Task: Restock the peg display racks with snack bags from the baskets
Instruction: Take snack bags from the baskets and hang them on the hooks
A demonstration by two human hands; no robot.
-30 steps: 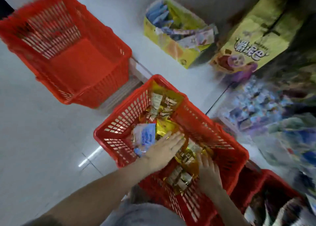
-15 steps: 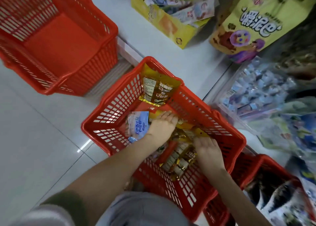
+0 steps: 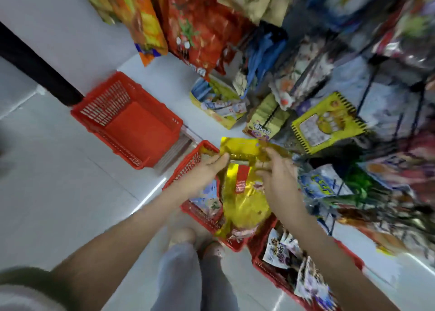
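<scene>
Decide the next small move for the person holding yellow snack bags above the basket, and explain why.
Probably swing the yellow snack bags right toward the peg rack. The left hand and right hand both pinch their top edge, the bags hang over the red basket, and the rack stands just to the right.

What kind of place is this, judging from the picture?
Probably a shop's snack aisle: snack bags hang on a wire rack, red baskets stand on the floor, left hand and right hand hold yellow bags.
</scene>
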